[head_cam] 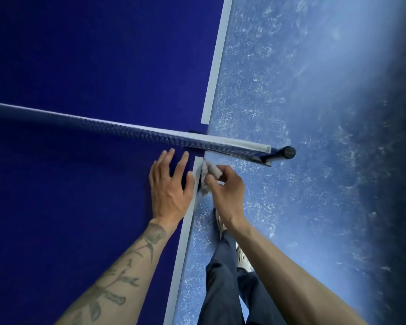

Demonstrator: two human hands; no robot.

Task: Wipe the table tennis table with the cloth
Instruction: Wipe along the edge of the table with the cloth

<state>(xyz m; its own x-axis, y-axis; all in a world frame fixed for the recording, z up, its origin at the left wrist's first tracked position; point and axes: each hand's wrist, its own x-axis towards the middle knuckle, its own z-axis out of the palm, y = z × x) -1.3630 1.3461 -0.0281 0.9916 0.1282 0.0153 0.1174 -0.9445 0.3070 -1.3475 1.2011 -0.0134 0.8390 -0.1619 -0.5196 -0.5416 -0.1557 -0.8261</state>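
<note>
The dark blue table tennis table (80,66) fills the left half of the head view, with a pale stripe along its right side edge. My left hand (170,186) lies flat on the tabletop beside that edge, fingers spread and straight. My right hand (225,186) grips a crumpled grey cloth (209,174) and holds it against the table's side edge, just below the net. Part of the cloth is hidden by my fingers.
The net (127,132) runs across the table from the left to its black post (287,152), which sticks out past the edge. Speckled blue floor (314,113) lies to the right. My legs (223,277) and shoes stand close to the table's side.
</note>
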